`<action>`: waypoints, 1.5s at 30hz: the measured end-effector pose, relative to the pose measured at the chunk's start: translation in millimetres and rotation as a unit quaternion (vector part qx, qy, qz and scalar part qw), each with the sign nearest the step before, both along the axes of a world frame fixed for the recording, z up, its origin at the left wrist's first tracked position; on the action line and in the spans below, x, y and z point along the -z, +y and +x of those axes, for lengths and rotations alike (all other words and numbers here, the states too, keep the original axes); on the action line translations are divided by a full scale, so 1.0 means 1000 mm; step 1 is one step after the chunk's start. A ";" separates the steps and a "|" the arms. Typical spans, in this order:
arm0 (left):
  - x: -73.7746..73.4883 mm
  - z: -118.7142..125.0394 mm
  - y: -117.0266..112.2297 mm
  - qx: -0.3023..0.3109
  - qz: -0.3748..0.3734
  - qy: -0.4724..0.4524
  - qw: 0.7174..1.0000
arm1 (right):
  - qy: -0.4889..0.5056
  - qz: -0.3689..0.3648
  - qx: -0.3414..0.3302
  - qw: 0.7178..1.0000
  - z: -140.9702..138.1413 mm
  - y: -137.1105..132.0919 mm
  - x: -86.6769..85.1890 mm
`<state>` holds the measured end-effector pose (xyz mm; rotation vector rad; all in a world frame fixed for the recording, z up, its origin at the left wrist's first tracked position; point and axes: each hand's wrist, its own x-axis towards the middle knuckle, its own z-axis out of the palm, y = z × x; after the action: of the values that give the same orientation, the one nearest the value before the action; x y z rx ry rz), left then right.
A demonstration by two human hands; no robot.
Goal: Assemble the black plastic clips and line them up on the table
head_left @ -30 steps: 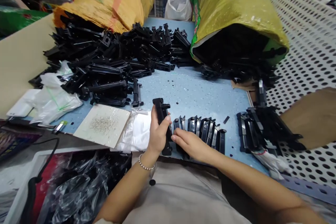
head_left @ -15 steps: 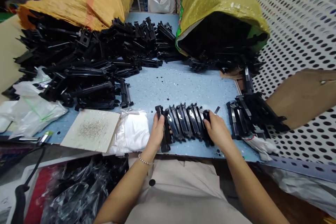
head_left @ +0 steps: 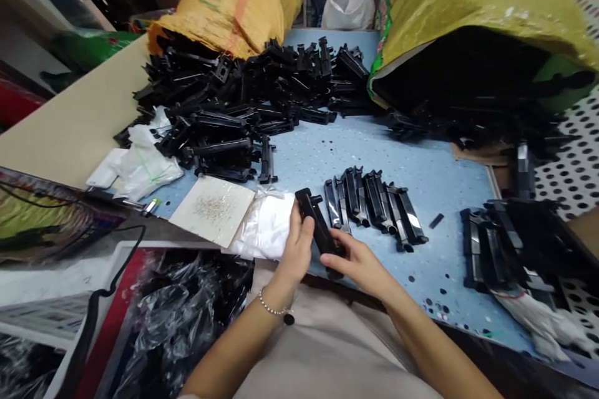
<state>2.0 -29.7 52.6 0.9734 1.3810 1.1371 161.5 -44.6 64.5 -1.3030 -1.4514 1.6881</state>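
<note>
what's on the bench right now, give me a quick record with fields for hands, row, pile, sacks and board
left hand: grips a black part
right hand: fingers on the same part, nearer its lower end
row of black parts: side by side, beyond the right hand
pile: more black parts, heaped
sacks: orange sack, yellow sack
pale board: small bits on top
</note>
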 end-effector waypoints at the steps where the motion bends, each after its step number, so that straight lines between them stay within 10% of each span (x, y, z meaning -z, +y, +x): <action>1: 0.005 -0.010 -0.002 -0.002 0.025 0.100 0.995 | 0.029 -0.024 0.019 0.999 -0.001 0.001 0.004; 6: 0.032 -0.063 0.002 0.049 0.081 0.454 0.886 | 0.104 -0.093 0.070 0.988 0.006 0.015 0.008; 16: 0.034 -0.097 0.017 0.024 0.001 0.178 0.984 | 0.240 -0.177 0.111 0.948 -0.035 0.034 0.005; 27: 0.031 -0.092 0.012 0.013 0.050 0.242 0.969 | 0.317 -0.201 0.188 0.908 -0.093 0.063 0.033; 32: 0.006 -0.115 -0.002 0.093 0.130 0.427 0.890 | 0.260 -0.167 0.194 0.931 -0.090 0.062 0.034; 38: 0.008 -0.123 0.008 0.125 0.087 0.371 0.916 | 0.360 -0.362 -0.022 0.859 -0.049 0.023 0.009; 42: 0.009 -0.127 0.008 0.150 0.092 0.320 0.931 | 0.396 -0.507 -0.117 0.757 -0.044 0.006 0.027; 45: -0.005 -0.124 -0.005 0.214 0.139 0.319 0.913 | 0.392 -0.500 -0.108 0.764 -0.054 0.015 0.042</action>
<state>-121.6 -34.3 57.9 1.8715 1.4079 0.7076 107.6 -29.4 22.3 -0.6007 -0.1251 2.8498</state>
